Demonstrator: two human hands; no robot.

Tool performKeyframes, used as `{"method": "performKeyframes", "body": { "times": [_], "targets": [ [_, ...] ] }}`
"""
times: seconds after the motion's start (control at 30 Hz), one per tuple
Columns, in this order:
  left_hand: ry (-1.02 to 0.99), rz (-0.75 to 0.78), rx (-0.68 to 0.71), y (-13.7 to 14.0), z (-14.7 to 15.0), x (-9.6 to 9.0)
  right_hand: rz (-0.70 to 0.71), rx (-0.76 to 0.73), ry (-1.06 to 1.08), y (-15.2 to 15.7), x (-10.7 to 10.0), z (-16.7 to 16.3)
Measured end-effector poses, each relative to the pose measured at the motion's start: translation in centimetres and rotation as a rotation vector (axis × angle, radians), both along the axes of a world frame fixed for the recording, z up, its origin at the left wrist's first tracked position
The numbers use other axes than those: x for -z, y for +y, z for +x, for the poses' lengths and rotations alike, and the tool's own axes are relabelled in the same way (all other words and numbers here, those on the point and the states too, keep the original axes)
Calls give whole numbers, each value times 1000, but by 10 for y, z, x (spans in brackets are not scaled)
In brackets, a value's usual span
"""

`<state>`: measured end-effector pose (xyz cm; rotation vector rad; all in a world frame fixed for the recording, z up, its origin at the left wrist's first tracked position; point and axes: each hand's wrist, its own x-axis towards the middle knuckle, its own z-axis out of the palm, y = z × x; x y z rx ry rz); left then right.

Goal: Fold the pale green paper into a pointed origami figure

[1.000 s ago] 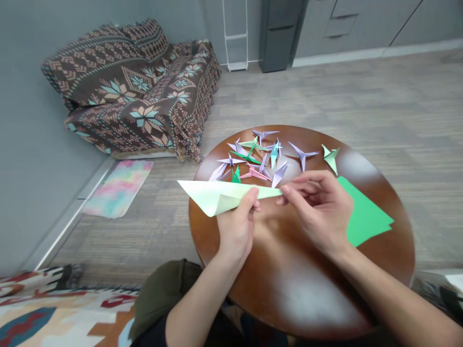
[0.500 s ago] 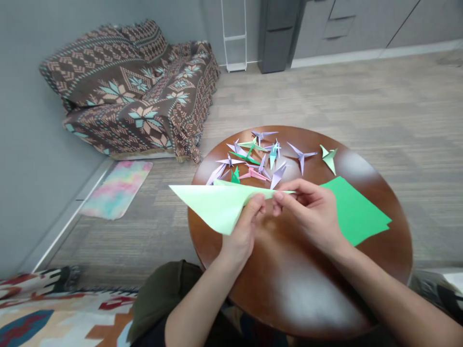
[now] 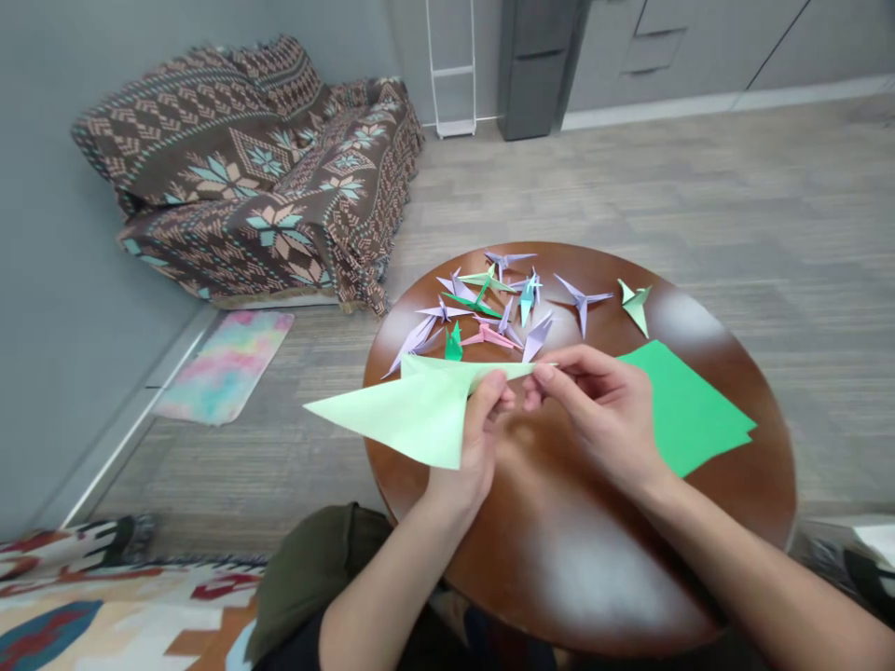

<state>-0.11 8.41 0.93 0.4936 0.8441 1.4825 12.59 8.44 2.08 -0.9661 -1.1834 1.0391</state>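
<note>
A light green sheet of folded origami paper (image 3: 406, 415) is held above the near half of the round table, its broad flap spreading to the left. My left hand (image 3: 479, 429) grips the paper near its middle, thumb on top. With thumb and fingertips, my right hand (image 3: 594, 396) pinches the narrow right end. Beyond the hands lie several folded paper cranes, among them a pink one (image 3: 489, 335), a dark green one (image 3: 479, 300) and a purple one (image 3: 583, 303). A pale green crane (image 3: 636, 306) sits apart at the right.
Green paper sheets (image 3: 699, 405) lie stacked on the brown round table (image 3: 552, 550), right of my right hand. A sofa with a patterned cover (image 3: 280, 196) and a pastel mat (image 3: 227, 368) are at the left. Grey cabinets (image 3: 685, 56) line the far wall.
The paper's broad left flap has swung downward and its left tip has dropped. Both hands keep their hold, with the pinched right end slightly shifted left.
</note>
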Motion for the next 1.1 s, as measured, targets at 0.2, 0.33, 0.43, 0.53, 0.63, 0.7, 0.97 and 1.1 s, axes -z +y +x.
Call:
{"method": "performKeyframes", "body": {
  "times": [0.2, 0.33, 0.43, 0.53, 0.63, 0.7, 0.97, 1.1],
  "targets": [
    [-90, -14, -29, 0, -1, 1, -5, -21, -24, -1, 3, 0],
    [-89, -21, -57, 0, -2, 1, -21, -55, 11, -1, 5, 1],
    [-92, 5, -52, 1, -2, 0, -37, -52, 16, -1, 5, 1],
    [-73, 35, -39, 1, -1, -1, -48, -34, 8, -1, 3, 1],
    [-60, 36, -29, 0, 0, -1, -42, -36, 20, -1, 1, 1],
    [-53, 31, -28, -1, 0, -2, -33, -37, 23, -1, 1, 1],
    [-86, -5, -4, -2, -1, -1, -32, -48, 12, -2, 2, 1],
    [-122, -35, -125, 2, -5, -3, -45, -44, -14, -3, 1, 1]
  ]
}}
